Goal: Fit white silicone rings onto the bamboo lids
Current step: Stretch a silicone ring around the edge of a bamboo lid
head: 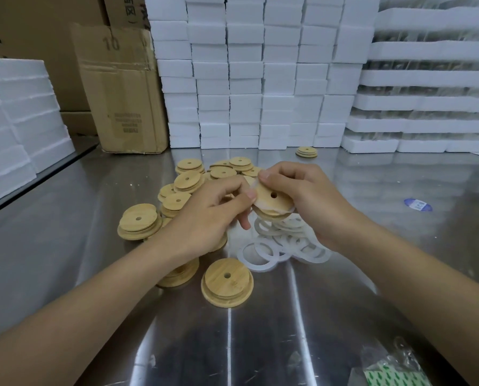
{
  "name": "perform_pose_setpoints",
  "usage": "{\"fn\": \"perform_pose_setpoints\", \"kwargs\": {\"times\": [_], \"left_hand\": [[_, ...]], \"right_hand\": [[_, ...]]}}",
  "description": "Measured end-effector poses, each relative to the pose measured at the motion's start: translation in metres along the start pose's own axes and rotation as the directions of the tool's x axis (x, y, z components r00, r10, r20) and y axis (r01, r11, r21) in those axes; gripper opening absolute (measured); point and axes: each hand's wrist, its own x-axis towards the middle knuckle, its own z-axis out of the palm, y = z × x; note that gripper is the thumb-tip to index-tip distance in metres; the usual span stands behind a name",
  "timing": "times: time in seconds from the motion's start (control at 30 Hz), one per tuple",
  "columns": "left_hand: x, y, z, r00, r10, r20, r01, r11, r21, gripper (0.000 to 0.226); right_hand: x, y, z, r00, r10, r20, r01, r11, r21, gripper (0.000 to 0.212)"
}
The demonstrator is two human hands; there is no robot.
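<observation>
While both hands meet above the middle of the steel desk [65, 218], they clamp one bamboo lid [271, 197] between them, its stepped face with the small hole turned up and tilted toward the camera. Curled fingers of the left hand [207, 215] pinch the lid's left edge with the thumb on top, and the right hand [308, 199] grips the far and right edge, thumb tip on the rim and fingers curled beneath. A white silicone ring [287, 211] lies partly round the lid's raised step, showing along the left and lower edge; whether it is seated all the way round cannot be told. Directly below the held lid, a loose heap of rings [282, 246] rests on the desk. To the left and behind the hands sits a scattered pile of lids [188, 182], and a single lid [226, 282] lies nearer, just beside the heap of rings. Another small stack of lids [306, 151] stands apart toward the back. White foam blocks [246, 79] and a cardboard box [124, 87] line the rear.
</observation>
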Motion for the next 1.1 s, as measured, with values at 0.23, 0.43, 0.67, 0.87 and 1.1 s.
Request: {"fn": "perform_pose_setpoints", "kwargs": {"times": [0.23, 0.43, 0.67, 0.87, 1.1], "left_hand": [[0.003, 0.002, -0.004, 0.999, 0.000, 0.047, 0.002, 0.999, -0.034, 0.033], [-0.002, -0.009, 0.001, 0.999, 0.035, -0.035, -0.033, 0.998, 0.048, 0.025], [-0.002, -0.007, 0.005, 0.996, 0.041, -0.078, -0.038, 0.999, 0.040, 0.018], [-0.001, 0.005, -0.006, 0.995, 0.080, -0.056, -0.085, 0.993, -0.078, 0.018], [0.000, 0.001, -0.005, 0.997, 0.018, -0.069, -0.019, 1.000, -0.023, 0.017]], "right_hand": [[0.003, 0.001, -0.002, 0.995, -0.006, -0.099, 0.021, 0.987, 0.157, 0.030], [-0.001, 0.012, 0.008, 0.995, -0.049, -0.090, 0.049, 0.999, 0.001, 0.013], [-0.004, 0.005, 0.009, 0.985, -0.086, -0.153, 0.091, 0.995, 0.027, 0.019], [-0.003, -0.005, 0.003, 0.997, 0.027, -0.072, -0.007, 0.965, 0.262, 0.028], [-0.005, -0.002, 0.010, 0.994, 0.010, -0.108, 0.011, 0.981, 0.192, 0.020]]}}
